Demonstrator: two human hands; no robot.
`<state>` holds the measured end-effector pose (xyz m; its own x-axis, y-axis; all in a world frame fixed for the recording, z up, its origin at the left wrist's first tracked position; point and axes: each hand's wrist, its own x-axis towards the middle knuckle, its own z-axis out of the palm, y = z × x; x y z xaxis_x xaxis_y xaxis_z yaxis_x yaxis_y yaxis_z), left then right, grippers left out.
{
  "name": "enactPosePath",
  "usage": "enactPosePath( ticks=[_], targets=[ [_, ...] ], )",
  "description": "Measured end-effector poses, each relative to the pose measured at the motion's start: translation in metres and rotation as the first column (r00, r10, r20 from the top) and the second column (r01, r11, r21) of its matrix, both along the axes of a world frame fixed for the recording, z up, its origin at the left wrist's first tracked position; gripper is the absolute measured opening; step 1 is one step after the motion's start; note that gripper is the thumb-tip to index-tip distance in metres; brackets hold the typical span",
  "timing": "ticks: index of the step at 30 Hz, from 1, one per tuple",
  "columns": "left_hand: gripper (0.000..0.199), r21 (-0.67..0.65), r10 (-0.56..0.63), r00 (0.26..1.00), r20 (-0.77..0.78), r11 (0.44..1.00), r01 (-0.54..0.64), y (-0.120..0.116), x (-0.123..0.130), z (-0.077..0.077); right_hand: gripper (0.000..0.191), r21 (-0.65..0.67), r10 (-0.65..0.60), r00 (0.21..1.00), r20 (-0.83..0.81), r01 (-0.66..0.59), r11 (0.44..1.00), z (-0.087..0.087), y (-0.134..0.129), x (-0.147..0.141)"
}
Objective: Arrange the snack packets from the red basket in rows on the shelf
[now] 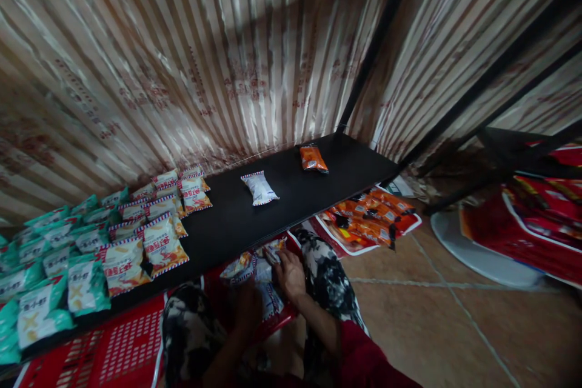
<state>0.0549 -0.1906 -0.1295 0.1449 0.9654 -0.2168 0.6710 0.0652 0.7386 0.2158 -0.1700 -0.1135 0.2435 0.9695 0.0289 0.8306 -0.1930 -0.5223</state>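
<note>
A red basket (291,315) sits between the person's knees, with several small snack bags (268,300) in it. My right hand (291,276) reaches into the basket from the right, its fingers curled against a striped-edge snack bag (274,250). My left hand (249,309) is over the left part of the basket, dark and blurred, so its fingers cannot be made out. Near it lies another snack bag (239,268). Beyond the basket, a single white snack bag (260,188) lies back-side up on the black shelf (222,194).
Rows of white-and-orange snack bags (161,242) and green snack bags (86,285) fill the shelf's left side. An orange bag (313,159) lies at the far right. Orange packets (368,215) sit in a basket on the floor. A red perforated basket (131,339) stands front left; metal poles (377,42) rise at right.
</note>
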Motion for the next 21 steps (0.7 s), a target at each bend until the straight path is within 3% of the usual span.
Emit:
enactPosePath(
  ticks=[7, 11, 21],
  targets=[
    [0.060, 0.152, -0.018, 0.999, -0.044, 0.988, 0.024, 0.006, 0.003, 0.026, 0.041, 0.020, 0.197, 0.980, 0.021, -0.197, 0.980, 0.024, -0.022, -0.017],
    [0.049, 0.194, -0.043, 0.995, -0.085, 0.979, 0.059, 0.005, 0.002, 0.031, 0.044, 0.047, 0.279, 0.960, -0.032, -0.277, 0.960, 0.035, -0.029, -0.025],
    [0.028, 0.291, -0.001, 0.999, -0.043, 0.957, 0.014, 0.002, -0.010, 0.045, 0.039, 0.071, 0.365, 0.917, -0.163, -0.358, 0.931, 0.052, -0.031, -0.020]
  ],
)
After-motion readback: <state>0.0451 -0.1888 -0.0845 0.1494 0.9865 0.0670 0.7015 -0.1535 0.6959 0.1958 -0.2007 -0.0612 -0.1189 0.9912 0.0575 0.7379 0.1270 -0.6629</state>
